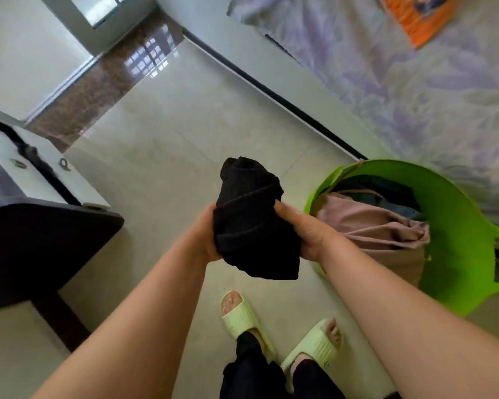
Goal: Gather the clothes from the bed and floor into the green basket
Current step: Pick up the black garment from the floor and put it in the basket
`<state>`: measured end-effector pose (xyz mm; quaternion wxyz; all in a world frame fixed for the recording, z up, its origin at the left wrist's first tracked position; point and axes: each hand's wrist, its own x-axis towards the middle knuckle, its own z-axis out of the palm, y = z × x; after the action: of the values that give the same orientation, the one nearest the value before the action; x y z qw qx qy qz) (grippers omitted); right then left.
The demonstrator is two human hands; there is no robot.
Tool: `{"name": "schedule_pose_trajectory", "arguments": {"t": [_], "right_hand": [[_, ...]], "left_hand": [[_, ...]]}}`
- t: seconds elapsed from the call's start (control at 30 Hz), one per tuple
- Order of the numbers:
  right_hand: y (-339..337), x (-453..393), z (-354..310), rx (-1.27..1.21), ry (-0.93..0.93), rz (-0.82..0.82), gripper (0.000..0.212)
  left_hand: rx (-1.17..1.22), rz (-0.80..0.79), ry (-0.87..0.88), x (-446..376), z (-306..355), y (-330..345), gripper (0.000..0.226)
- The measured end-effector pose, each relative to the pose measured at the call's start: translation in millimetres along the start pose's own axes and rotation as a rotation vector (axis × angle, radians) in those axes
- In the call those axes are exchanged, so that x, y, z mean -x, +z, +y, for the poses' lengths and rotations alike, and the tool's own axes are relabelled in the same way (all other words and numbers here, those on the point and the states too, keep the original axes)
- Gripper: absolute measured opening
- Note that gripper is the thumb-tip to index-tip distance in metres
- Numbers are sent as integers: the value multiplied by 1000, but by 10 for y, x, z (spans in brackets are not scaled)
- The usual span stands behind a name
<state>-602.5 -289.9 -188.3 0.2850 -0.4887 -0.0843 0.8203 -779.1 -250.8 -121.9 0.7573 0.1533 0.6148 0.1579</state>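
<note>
Tiled floor [167, 145], green basket [458, 226] beside bed [415, 90].

Basket [458, 226] beside bed [415, 96], clothes [372, 223] inside

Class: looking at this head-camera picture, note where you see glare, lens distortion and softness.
Head view: window glare reflects off the glossy floor at top; wide-angle bending curves the bed edge; the bed corners look soft, while the black garment is fairly sharp but too dark for detail.
</note>
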Motion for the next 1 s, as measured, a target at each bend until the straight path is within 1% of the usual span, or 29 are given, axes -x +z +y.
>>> {"name": "schedule_pose_trajectory", "arguments": {"t": [0.07, 0.17, 0.27, 0.3, 0.33, 0.37, 0.4, 0.43, 0.5, 0.57, 0.6, 0.63, 0.67, 0.7, 0.73, 0.77, 0.8, 0.83, 0.9, 1.0], "right_hand": [[-19, 236, -125, -94, 12, 6, 76], [-289, 681, -285, -207, -103, 77, 46], [-584, 1011, -359, -280, -169, 109, 36], [-700, 1115, -360, -303, -180, 113, 35], [-869, 1259, -369, -320, -202, 122, 46], [-936, 1310, -354, -337, -212, 125, 59], [-1104, 1459, -355, -385, -245, 145, 67], [-1160, 1499, -328, -405, -261, 154, 70], [-1506, 1724, -292, -455, -307, 163, 72], [-1726, 1752, -232, -468, -324, 199, 74], [-1878, 1754, -213, -480, -316, 267, 75], [-2066, 1732, -182, -502, -296, 365, 72], [-2180, 1676, -158, -482, -270, 481, 64], [-2280, 1603, -132, -391, -230, 607, 57], [-2373, 1559, -91, -269, -180, 695, 58], [-2410, 1513, -63, -152, -119, 722, 67], [-2427, 1485, -28, -69, -56, 709, 76], [-2423, 1461, -2, -14, -21, 686, 80], [-2363, 1425, -4, 43, -44, 677, 82], [-2270, 1324, -105, 222, -116, 801, 84]], "left_hand": [[-76, -21, 22, 80, 115, 261, 37], [-174, -91, 42, 218, 230, 851, 37], [-227, -199, 12, 186, 183, 1295, 37], [-232, -229, -14, 159, 130, 1439, 36], [-236, -257, -45, 138, 66, 1651, 35], [-231, -269, -73, 94, -2, 1713, 35], [-245, -298, -106, 70, -80, 1937, 34], [-231, -309, -136, 24, -136, 1983, 34], [-238, -321, -205, -67, -312, 2354, 34], [-213, -233, -193, -239, -429, 2449, 33], [-197, -165, -179, -330, -486, 2513, 36], [-194, -90, -159, -436, -562, 2597, 42], [-188, -15, -137, -547, -617, 2596, 44], [-200, 60, -107, -648, -666, 2586, 45], [-254, 143, -90, -771, -738, 2573, 44], [-320, 203, -74, -842, -765, 2538, 44], [-389, 234, -67, -892, -782, 2511, 45], [-434, 230, -55, -900, -781, 2510, 47], [-491, 205, -29, -894, -764, 2533, 43], [-580, 209, -30, -950, -668, 2596, 36]]}}
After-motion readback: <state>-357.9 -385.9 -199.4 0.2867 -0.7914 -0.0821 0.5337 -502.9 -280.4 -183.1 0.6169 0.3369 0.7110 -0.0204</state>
